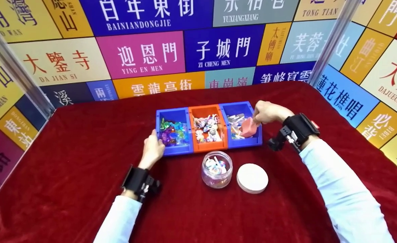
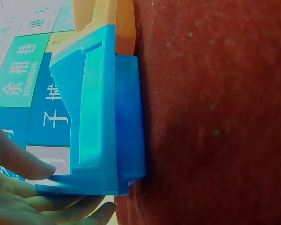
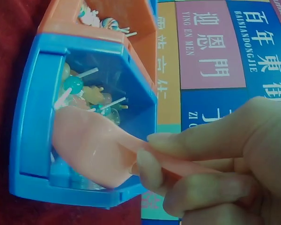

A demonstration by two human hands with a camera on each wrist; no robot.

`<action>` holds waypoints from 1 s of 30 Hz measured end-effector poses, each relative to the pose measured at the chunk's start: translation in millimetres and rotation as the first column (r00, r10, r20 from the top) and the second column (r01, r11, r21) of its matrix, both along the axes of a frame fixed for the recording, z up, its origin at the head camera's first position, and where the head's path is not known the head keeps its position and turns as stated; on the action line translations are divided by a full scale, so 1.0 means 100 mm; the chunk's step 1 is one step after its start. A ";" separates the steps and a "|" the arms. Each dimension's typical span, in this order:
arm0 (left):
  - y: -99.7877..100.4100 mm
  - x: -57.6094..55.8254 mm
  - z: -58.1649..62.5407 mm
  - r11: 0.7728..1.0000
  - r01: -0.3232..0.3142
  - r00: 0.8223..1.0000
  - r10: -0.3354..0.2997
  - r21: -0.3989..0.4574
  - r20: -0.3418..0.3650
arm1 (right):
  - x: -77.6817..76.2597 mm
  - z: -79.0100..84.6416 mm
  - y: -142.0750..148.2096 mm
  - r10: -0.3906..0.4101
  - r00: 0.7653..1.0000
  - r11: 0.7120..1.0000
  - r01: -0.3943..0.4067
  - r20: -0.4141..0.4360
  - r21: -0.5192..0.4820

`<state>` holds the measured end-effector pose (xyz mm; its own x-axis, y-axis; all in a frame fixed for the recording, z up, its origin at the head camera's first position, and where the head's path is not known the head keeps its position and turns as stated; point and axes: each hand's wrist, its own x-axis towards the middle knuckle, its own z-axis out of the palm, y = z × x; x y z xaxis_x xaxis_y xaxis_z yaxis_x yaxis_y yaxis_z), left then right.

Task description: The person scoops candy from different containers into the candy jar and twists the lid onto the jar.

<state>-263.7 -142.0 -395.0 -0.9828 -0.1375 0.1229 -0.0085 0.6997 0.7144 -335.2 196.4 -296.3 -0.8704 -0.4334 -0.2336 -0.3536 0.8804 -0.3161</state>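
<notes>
your right hand (image 3: 253, 150) pinches the pink scoop (image 1: 249, 127) by its handle, the bowl just ahead, in the right blue bin (image 1: 245, 143); your left hand (image 1: 153, 148) grips the left blue bin (image 1: 178, 149)

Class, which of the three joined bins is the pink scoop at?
The blue bin at the right end: the pink scoop covers some of its contents. The orange middle bin and left-end blue bin have no scoop.
</notes>
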 end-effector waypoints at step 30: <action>0.00 0.00 0.01 1.000 0.005 1.000 -0.005 0.013 0.020 | 0.28 -0.61 -0.08 -0.204 0.945 0.974 0.171 -0.256 -0.146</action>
<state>-264.0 -141.6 -393.8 -0.9858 -0.1340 0.1011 -0.0197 0.6903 0.7233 -307.3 188.7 -357.1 -0.9617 -0.2667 0.0633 -0.2721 0.9003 -0.3397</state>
